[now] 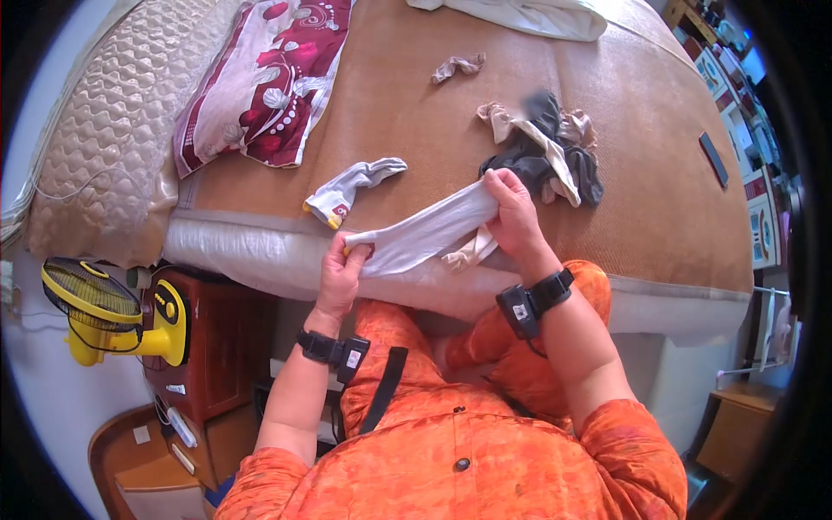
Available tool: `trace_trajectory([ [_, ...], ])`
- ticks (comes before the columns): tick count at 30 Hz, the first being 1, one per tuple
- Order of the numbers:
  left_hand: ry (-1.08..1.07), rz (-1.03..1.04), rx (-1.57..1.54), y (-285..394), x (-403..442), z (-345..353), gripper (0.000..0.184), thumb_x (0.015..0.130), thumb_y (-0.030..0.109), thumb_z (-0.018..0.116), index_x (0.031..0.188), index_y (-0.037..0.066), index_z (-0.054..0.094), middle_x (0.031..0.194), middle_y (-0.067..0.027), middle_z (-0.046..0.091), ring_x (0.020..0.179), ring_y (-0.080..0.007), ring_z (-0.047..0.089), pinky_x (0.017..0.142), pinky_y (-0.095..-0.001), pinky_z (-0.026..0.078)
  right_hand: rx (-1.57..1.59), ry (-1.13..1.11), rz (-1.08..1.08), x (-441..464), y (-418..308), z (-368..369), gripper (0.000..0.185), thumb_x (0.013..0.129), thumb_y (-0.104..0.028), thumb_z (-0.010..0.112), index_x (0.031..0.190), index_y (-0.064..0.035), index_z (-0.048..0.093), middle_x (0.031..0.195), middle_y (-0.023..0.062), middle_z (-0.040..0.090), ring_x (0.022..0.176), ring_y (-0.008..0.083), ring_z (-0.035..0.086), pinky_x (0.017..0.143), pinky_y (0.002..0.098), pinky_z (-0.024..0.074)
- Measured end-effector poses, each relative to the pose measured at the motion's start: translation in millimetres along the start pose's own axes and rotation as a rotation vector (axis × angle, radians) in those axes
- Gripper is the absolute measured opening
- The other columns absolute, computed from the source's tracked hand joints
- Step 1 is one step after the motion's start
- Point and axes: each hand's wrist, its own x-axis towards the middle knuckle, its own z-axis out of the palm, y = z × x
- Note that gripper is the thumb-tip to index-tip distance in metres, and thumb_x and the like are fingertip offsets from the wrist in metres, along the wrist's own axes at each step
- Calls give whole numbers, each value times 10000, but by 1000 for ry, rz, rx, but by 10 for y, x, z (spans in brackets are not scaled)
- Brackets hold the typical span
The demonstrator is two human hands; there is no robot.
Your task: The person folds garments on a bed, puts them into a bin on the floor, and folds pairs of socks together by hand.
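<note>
A white sock (425,227) is stretched between my two hands above the near edge of the bed. My left hand (340,270) pinches one end, where a dark red patch shows by the fingers. The other end is gripped by my right hand (513,212), held higher and farther right. Just beyond my left hand lies a similar grey-white sock (351,191) with a yellow tip and a red mark. A cream sock (471,250) lies below the stretched one. Past my right hand is a pile of dark and beige socks (555,147).
A beige sock (458,67) lies farther back on the brown bed mat (390,104). A patterned pillow (269,82) is at the left, white cloth (520,13) at the top, and a dark remote-like object (713,159) at the right. A yellow fan (113,312) stands left of the bed.
</note>
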Motion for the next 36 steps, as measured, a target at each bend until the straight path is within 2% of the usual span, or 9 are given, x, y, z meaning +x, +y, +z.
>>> trace_trajectory([
  [6, 204, -133, -363, 207, 62, 183, 111, 896, 135, 435, 979, 101, 500, 828, -2, 558, 689, -86, 538, 550, -225, 458, -18, 98, -147, -8, -103, 17, 105, 842, -184, 556, 768, -114, 530, 662, -38, 514, 593, 54, 481, 532, 207, 410],
  [13, 158, -41, -149, 63, 196, 305, 154, 889, 255, 454, 947, 119, 498, 818, -5, 568, 629, -93, 556, 398, -209, 433, -233, 134, -299, 20, -75, -12, 105, 846, -173, 553, 770, -101, 546, 676, -58, 505, 603, 21, 434, 534, 182, 368],
  [16, 311, -51, -108, 175, 278, 195, 145, 892, 249, 449, 937, 120, 497, 833, -8, 567, 635, -90, 556, 388, -203, 428, -216, 83, -328, 2, -144, -33, 97, 846, -156, 552, 765, -102, 543, 674, -72, 488, 612, 12, 405, 546, 159, 330],
  [22, 205, -45, -230, 228, 315, 163, 167, 902, 234, 427, 997, 111, 487, 867, -21, 562, 668, -104, 563, 422, -215, 447, -99, 32, -400, 11, -103, -12, 47, 835, -120, 559, 807, -89, 536, 707, -62, 495, 619, 18, 417, 556, 166, 350],
  [24, 204, -42, -153, 215, 335, 222, 170, 906, 234, 416, 1003, 111, 483, 872, -17, 561, 671, -103, 560, 424, -215, 447, -307, 26, -380, 2, -90, -17, 33, 831, -99, 555, 836, -77, 531, 737, -48, 502, 631, 21, 427, 569, 159, 363],
  [28, 170, -12, -187, 198, 333, 238, 170, 907, 239, 414, 998, 112, 484, 870, -14, 560, 663, -97, 554, 426, -218, 447, -150, -77, -203, -26, -145, -22, 192, 813, -39, 537, 995, -54, 480, 844, 22, 555, 763, 81, 524, 704, 227, 454],
  [29, 203, -14, -193, 191, 337, 243, 183, 904, 253, 420, 1003, 112, 483, 866, -11, 560, 658, -91, 549, 430, -220, 445, -14, -144, -166, -18, -167, -30, 331, 797, -23, 540, 1107, -48, 427, 971, 86, 546, 845, 123, 539, 761, 271, 464],
  [32, 268, -72, -108, 85, 349, 188, 198, 895, 252, 442, 1025, 107, 476, 856, -13, 558, 655, -85, 542, 442, -225, 442, 37, -97, -161, -5, -164, 2, 419, 786, -22, 551, 1171, -41, 388, 1080, 119, 497, 889, 128, 523, 767, 280, 462],
  [36, 256, -233, 250, -264, 341, -14, 240, 855, 168, 504, 1072, 80, 451, 840, -16, 556, 651, -85, 529, 452, -218, 430, -550, 117, -283, 57, 34, -88, 417, 769, -27, 548, 1162, -17, 407, 1107, 131, 481, 938, 169, 507, 796, 281, 438],
])
